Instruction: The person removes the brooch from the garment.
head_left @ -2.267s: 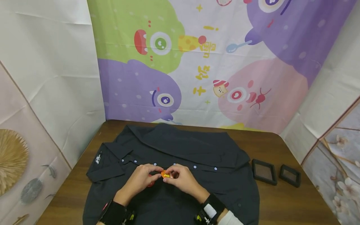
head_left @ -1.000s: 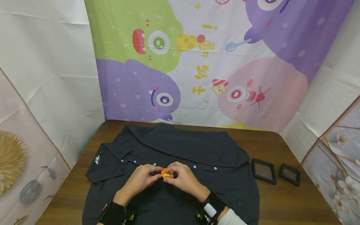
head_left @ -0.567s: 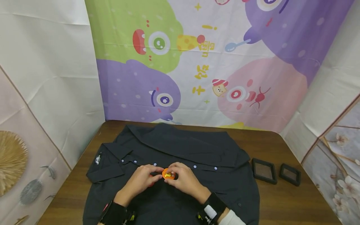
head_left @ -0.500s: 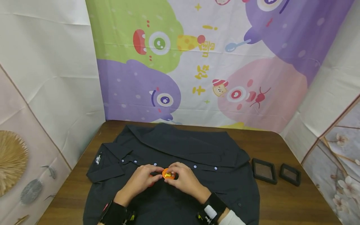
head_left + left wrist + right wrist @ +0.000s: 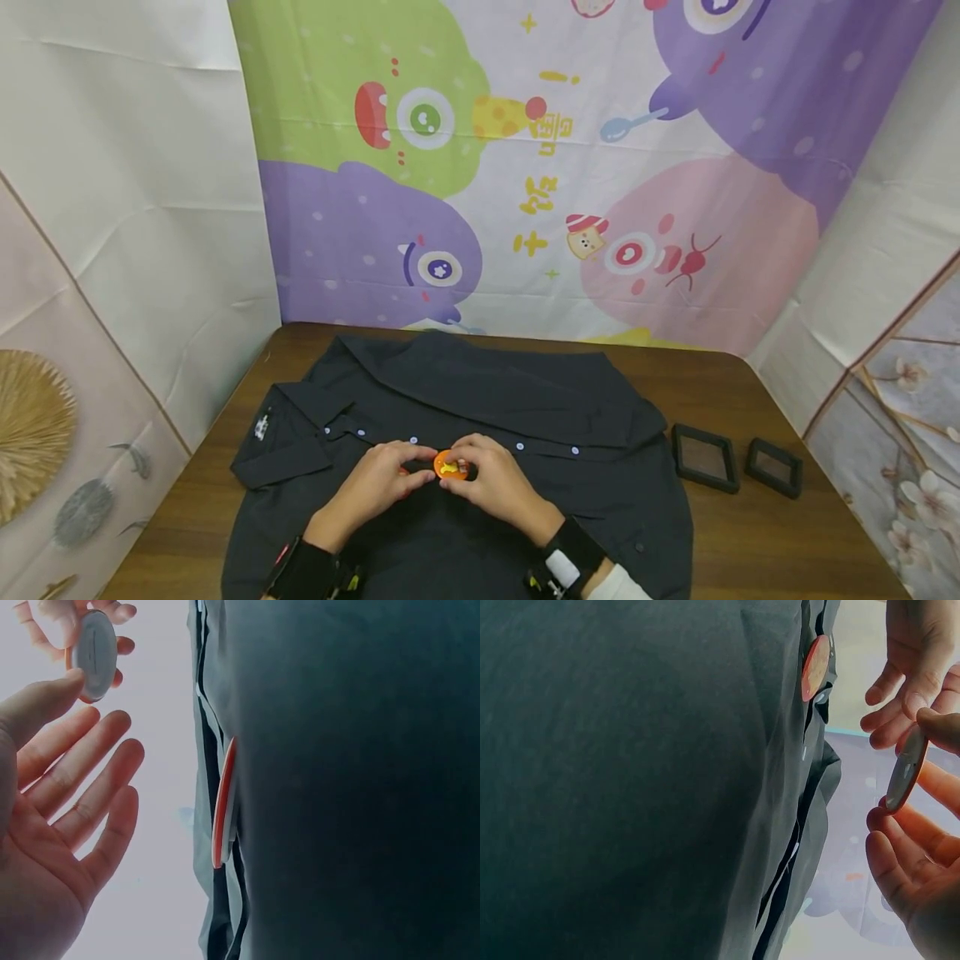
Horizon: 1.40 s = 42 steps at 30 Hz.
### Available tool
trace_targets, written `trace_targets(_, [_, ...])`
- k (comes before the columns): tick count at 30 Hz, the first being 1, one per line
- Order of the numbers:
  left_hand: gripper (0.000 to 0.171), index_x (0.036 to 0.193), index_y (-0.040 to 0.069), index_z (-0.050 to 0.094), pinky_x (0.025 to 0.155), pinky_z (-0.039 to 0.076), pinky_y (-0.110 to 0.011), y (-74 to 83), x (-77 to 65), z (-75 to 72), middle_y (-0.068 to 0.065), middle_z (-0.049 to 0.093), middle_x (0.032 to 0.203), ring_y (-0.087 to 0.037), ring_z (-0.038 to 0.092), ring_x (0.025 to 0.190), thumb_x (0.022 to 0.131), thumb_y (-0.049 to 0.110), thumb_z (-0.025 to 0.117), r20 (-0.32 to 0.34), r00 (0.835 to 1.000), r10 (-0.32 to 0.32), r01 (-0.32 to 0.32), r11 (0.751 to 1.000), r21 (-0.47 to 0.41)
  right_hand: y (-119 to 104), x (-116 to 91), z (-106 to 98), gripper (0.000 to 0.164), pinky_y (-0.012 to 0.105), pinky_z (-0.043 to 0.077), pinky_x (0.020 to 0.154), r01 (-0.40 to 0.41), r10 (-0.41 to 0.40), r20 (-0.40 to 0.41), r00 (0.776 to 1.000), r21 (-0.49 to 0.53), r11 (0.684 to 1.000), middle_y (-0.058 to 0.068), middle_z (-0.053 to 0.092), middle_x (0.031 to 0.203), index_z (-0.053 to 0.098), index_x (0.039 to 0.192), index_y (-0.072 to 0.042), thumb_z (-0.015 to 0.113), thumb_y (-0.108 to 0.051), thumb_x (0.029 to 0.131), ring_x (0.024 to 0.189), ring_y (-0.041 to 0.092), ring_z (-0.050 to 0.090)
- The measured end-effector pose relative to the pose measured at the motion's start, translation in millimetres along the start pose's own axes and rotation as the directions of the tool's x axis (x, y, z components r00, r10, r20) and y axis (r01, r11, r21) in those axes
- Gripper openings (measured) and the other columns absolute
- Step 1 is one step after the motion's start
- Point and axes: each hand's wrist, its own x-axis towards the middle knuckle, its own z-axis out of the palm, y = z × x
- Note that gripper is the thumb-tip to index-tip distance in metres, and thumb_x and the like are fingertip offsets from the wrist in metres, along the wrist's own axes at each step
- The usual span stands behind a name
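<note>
A round orange button badge (image 5: 450,465) with a yellow figure is held above a dark shirt (image 5: 495,550). My right hand (image 5: 491,475) pinches it between thumb and fingers. From the other side, my left hand (image 5: 378,475) has its thumb and forefinger at the badge's edge, the other fingers spread. The wrist views show the badge's grey back (image 5: 97,654); the details on it are blurred. A second, red badge (image 5: 816,669) sits on the shirt below my left hand, which mostly hides it in the head view.
Two small black frames (image 5: 705,458) lie on the brown table (image 5: 772,550) right of the shirt. Pale buttons (image 5: 521,447) run across the shirt's front. A cartoon cloth (image 5: 525,292) hangs at the table's back edge, with white sheets at both sides.
The orange badge has turned, so more of its front face shows in the head view, and it has shifted slightly right. Both hands stay close together over the shirt.
</note>
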Motion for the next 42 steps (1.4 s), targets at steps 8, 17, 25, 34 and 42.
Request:
trace_targets(8, [0.029, 0.110, 0.014, 0.073, 0.085, 0.055, -0.041, 1.6, -2.7, 0.8, -0.005, 0.067, 0.121, -0.023, 0.066, 0.107, 0.083, 0.023, 0.076, -0.045, 0.999, -0.028, 0.028, 0.999, 0.019, 0.7, 0.7, -0.5, 0.026, 0.027, 0.053, 0.079, -0.004, 0.004, -0.009, 1.000, -0.018, 1.000, -0.002, 0.068, 0.102, 0.074, 0.097, -0.012, 0.083, -0.027, 0.077, 0.092, 0.014, 0.062])
trace_targets(17, [0.033, 0.113, 0.014, 0.071, 0.081, 0.056, -0.034, 2.2, -1.0, 2.1, -0.003, 0.070, 0.116, -0.021, 0.065, 0.108, 0.082, 0.025, 0.077, -0.007, 0.997, -0.083, 0.083, 0.996, 0.017, 5.1, -0.9, -0.8, 0.027, 0.025, 0.052, 0.078, 0.013, -0.013, -0.036, 0.999, -0.003, 1.000, -0.002, 0.068, 0.101, 0.075, 0.097, -0.013, 0.083, -0.029, 0.077, 0.090, 0.012, 0.061])
trace_targets(25, [0.035, 0.113, 0.013, 0.071, 0.074, 0.055, -0.026, 0.6, -1.8, 4.9, -0.005, 0.069, 0.117, -0.024, 0.063, 0.108, 0.081, 0.026, 0.079, 0.009, 0.998, -0.064, 0.064, 0.998, 0.016, 8.4, -0.5, -3.2, 0.025, 0.021, 0.049, 0.074, 0.022, -0.022, 0.002, 1.000, 0.044, 0.999, -0.004, 0.067, 0.096, 0.074, 0.096, -0.015, 0.082, -0.030, 0.078, 0.083, 0.009, 0.059])
trace_targets(34, [0.041, 0.116, 0.013, 0.069, 0.091, 0.050, -0.047, 3.9, -3.2, 6.3, -0.008, 0.066, 0.123, -0.025, 0.060, 0.109, 0.079, 0.028, 0.080, 0.040, 0.993, -0.107, 0.105, 0.994, 0.036, 10.6, -1.7, -2.9, 0.024, 0.019, 0.047, 0.071, 0.027, -0.026, -0.024, 0.999, 0.055, 0.998, -0.003, 0.067, 0.094, 0.073, 0.094, -0.014, 0.083, -0.028, 0.077, 0.081, 0.009, 0.057])
trace_targets(42, [0.047, 0.119, 0.010, 0.067, 0.100, 0.043, -0.060, 5.4, -3.6, 5.3, -0.012, 0.064, 0.125, -0.037, 0.056, 0.122, 0.079, 0.029, 0.081, 0.104, 0.988, -0.116, 0.115, 0.993, 0.020, 12.4, -3.5, -6.6, 0.025, 0.025, 0.052, 0.077, -0.001, 0.000, 0.005, 1.000, 0.074, 0.997, -0.002, 0.068, 0.097, 0.074, 0.098, -0.015, 0.082, -0.029, 0.078, 0.089, 0.013, 0.062])
